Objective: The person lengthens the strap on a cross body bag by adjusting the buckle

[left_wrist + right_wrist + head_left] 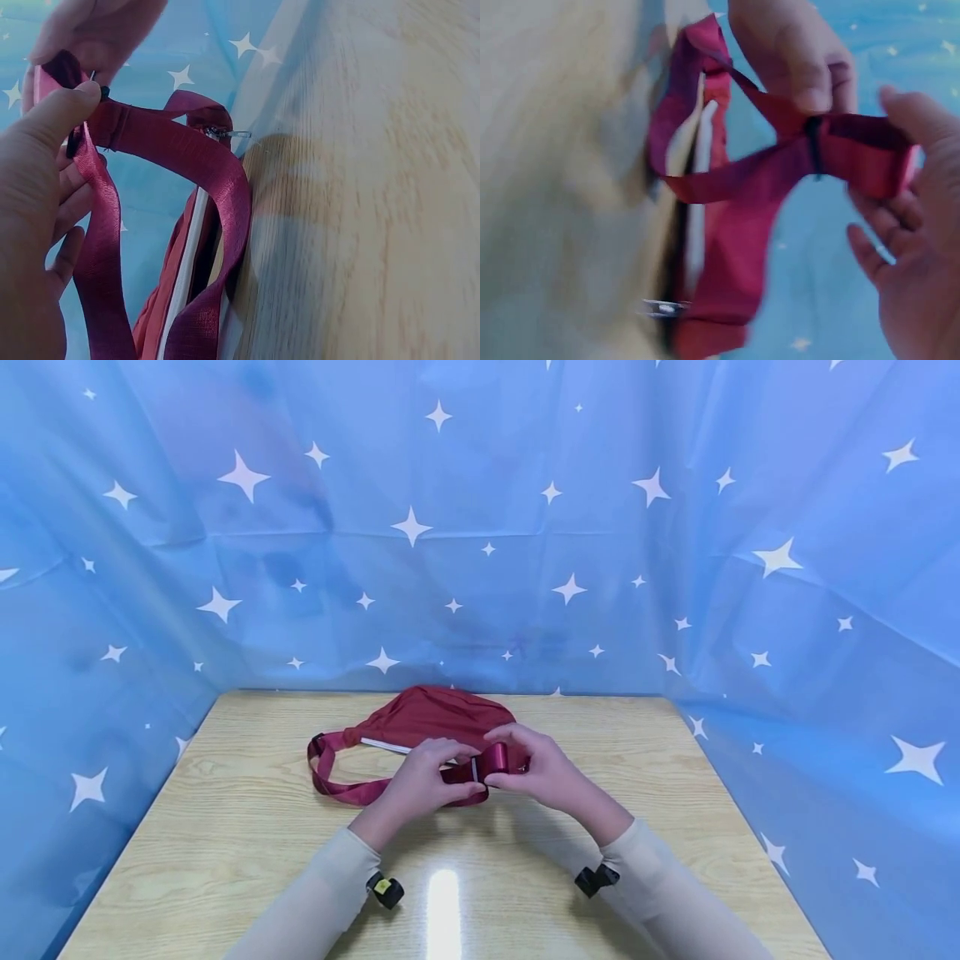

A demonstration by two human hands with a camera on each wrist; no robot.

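Observation:
A dark red waist bag lies at the back of the table, its white zipper facing the front. Its strap curves forward from the bag and rises to both hands. My left hand pinches the strap beside a thin dark slider buckle. Across from it, my right hand holds a loop of the strap that bulges out of the buckle, thumb below and fingers above in the head view. A metal zipper pull shows near the strap's end in the left wrist view.
The light wood table ends at a blue curtain with white stars, hanging behind and on both sides. A black adjuster sits on the strap at the bag's left. Dark wrist-worn devices are on both sleeves.

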